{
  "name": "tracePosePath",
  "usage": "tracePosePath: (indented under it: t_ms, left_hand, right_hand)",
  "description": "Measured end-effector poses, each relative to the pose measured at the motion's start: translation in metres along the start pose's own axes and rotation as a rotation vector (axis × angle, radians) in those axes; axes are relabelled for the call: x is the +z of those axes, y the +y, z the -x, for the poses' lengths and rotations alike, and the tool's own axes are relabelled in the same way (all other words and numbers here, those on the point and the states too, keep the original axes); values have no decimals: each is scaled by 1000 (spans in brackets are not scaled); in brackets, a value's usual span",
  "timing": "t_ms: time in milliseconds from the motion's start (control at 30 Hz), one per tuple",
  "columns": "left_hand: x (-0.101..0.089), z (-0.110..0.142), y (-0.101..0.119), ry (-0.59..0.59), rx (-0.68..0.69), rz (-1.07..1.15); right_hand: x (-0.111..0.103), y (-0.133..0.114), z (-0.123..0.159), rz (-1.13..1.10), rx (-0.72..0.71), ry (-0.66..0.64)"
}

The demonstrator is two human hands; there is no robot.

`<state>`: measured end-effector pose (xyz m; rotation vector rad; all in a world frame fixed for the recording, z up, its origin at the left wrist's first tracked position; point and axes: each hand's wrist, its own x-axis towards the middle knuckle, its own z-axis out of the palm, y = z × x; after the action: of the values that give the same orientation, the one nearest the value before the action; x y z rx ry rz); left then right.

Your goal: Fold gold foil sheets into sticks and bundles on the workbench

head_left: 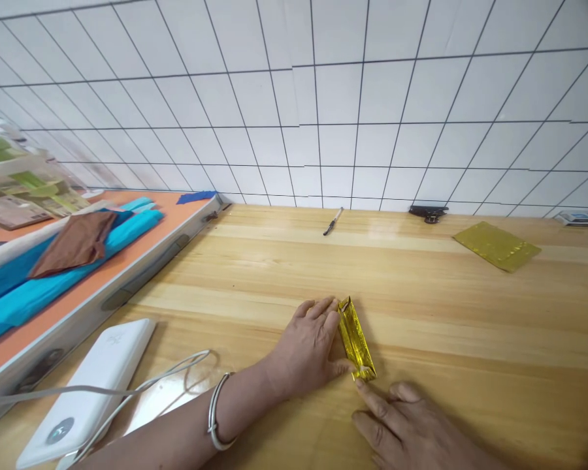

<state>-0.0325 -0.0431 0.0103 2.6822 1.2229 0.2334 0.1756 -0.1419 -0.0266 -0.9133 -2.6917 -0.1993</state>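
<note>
A narrow folded strip of gold foil paper [355, 339] lies on the wooden table [421, 313]. My left hand [308, 349] lies flat beside it, fingers stretched out and pressing on its left edge. My right hand [406, 427] sits just below the strip, fingers spread, with a fingertip touching the strip's near end. A silver bangle [214, 414] circles my left wrist.
A stack of gold foil sheets [496, 245] lies at the right back. A black pen [332, 222] and a black clip [428, 212] rest by the tiled wall. A white power bank [91, 391] with cable sits front left. An orange tray [127, 261] holds blue and brown paper.
</note>
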Motion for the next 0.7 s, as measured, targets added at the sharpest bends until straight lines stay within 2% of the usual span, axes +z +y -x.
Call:
tracePosePath:
  t_ms: [133,233,333,367,400,467,533,600,700]
  left_hand:
    - [-2,-2,-3,-9,30,42]
    - [-3,-10,-13,-33,76,84]
    - [-5,-27,-26,-114,182,118]
    - [-7,-34,-29,-164,237,125]
    - [-8,-42,-32,-210,289,131]
    - [-13,-61,-34,-277,372,123]
    - [-19,-80,-31,-334,452,101]
    - [-25,-96,-25,-383,526,54]
    - [-31,-111,-17,-325,565,-49]
  right_hand:
    - [-5,1,-6,3,-29,41]
    - [-26,8,-15,-76,-56,98]
    - [-49,29,-20,-235,-46,37]
    - [-54,39,-20,-249,-21,9]
    - [-57,50,-19,-246,67,-3]
    - [-56,75,-18,-186,219,13]
    - [-50,96,-18,-148,305,-23]
    - [-42,112,-20,-159,323,-70]
    - [-30,126,-25,-180,335,-84]
